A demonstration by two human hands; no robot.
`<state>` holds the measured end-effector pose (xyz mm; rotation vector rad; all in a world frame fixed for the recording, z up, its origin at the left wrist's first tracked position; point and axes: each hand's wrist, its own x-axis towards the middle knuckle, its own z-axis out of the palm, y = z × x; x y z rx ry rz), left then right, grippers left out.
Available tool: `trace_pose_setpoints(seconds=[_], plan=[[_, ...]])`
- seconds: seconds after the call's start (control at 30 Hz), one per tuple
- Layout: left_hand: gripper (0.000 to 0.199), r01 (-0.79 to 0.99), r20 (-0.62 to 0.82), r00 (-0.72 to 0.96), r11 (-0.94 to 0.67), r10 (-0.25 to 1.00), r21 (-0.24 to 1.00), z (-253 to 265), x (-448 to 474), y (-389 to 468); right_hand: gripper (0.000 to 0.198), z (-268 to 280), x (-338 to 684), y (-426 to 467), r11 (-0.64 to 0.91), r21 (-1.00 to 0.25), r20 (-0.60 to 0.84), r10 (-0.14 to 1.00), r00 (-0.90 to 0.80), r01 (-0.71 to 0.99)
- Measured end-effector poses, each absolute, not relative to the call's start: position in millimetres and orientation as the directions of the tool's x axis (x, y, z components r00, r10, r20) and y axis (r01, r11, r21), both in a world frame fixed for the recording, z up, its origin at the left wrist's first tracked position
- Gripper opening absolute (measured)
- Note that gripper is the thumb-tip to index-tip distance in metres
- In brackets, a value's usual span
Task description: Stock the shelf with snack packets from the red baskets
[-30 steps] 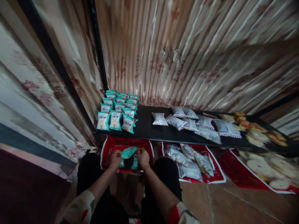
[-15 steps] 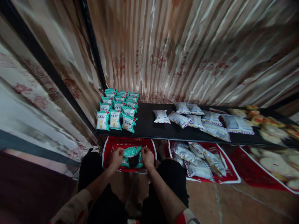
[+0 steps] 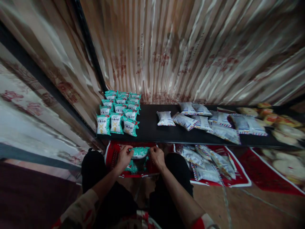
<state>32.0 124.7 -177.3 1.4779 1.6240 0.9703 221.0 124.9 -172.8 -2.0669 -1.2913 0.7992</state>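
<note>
A teal snack bag is held by its two ends over the red basket between my knees. My left hand pinches its left end, and my right hand grips the right end. Beneath it, more teal bags lie in the basket, partly hidden by my hands. On the black shelf just beyond, rows of teal and white snack bags stand packed at the left end.
White bags with striped edges lie along the shelf's middle. Similar bags fill a second red basket. Farther right, another red basket holds pale round packages. A dark post and curtains border the shelf.
Both hands and the held snack bag have shifted right and slightly up, towards the shelf edge. The camera view has moved a little.
</note>
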Motion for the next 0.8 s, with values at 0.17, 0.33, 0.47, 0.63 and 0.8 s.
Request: trace_pose_setpoints(seconds=[0.17,0.33,0.47,0.63,0.8], plan=[[0.021,0.350,-0.118,-0.070,0.135,0.991,0.927,-174,16,117,0.029,-170,215,124,-0.340,-0.720,-0.201,0.937,0.288,0.606],[0.020,0.312,-0.140,-0.093,0.162,0.986,0.936,-172,0,110,0.030,-167,208,121,-0.291,-0.725,-0.191,0.956,0.224,0.625],[0.017,0.346,-0.075,-0.103,0.107,0.992,0.932,-163,-2,108,0.033,-163,207,113,-0.264,-0.732,-0.182,0.964,0.193,0.629],[0.008,0.418,0.036,0.006,-0.035,0.999,0.908,-131,6,104,0.032,-145,215,96,-0.196,-0.723,-0.141,0.981,0.135,0.663],[0.005,0.534,0.148,0.189,-0.228,0.971,0.814,-83,21,100,0.041,-109,229,79,0.108,-0.811,0.030,0.989,-0.143,0.575]])
